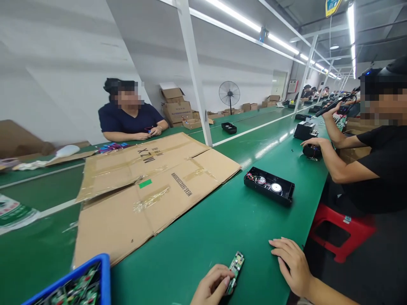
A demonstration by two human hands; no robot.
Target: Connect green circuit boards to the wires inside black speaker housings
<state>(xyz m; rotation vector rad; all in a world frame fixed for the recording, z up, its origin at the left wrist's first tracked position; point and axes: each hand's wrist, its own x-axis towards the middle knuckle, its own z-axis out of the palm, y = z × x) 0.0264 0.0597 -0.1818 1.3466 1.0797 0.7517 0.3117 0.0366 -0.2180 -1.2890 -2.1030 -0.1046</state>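
My left hand (pixel 213 284) pinches the side of a narrow green circuit board (pixel 235 267) just over the green tabletop (pixel 178 262). The board's far end sticks out past my fingers, while its near end is partly covered by them. To the right, near the table edge, my right hand (pixel 291 263) holds nothing, with its fingers loosely apart. Farther up the table lies an open black speaker housing (pixel 269 186) with round speakers and red and white wires inside.
A blue bin (pixel 106 275) of circuit boards stands at the lower left. Flattened cardboard (pixel 159 186) covers the table's middle, beside a white post (pixel 195 76). A person (pixel 130 110) sits across; another (pixel 365 156) works at right near a red stool (pixel 345 231).
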